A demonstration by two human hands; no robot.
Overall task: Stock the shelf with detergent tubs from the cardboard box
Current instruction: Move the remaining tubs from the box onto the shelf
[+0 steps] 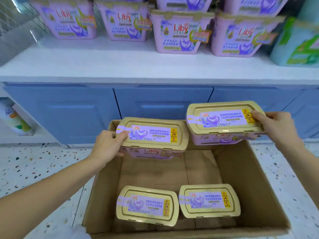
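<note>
An open cardboard box (245, 183) stands on the floor below me. My left hand (107, 146) grips the left end of a pink detergent tub with a gold lid (151, 135), held over the box's far edge. My right hand (276, 125) holds a second such tub (224, 121) by its right end, higher and to the right. Two more tubs, one on the left (147, 205) and one on the right (209, 200), lie in the near part of the box. On the white shelf (103, 61), several pink Liby tubs (181, 31) stand in rows, some stacked.
A teal and green container (300, 42) stands at the shelf's right end. Blue cabinet doors (69, 111) run beneath the shelf. A bottle (17, 119) lies in a low cubby at left. The floor (34, 169) is speckled terrazzo. Wire mesh shows at top left.
</note>
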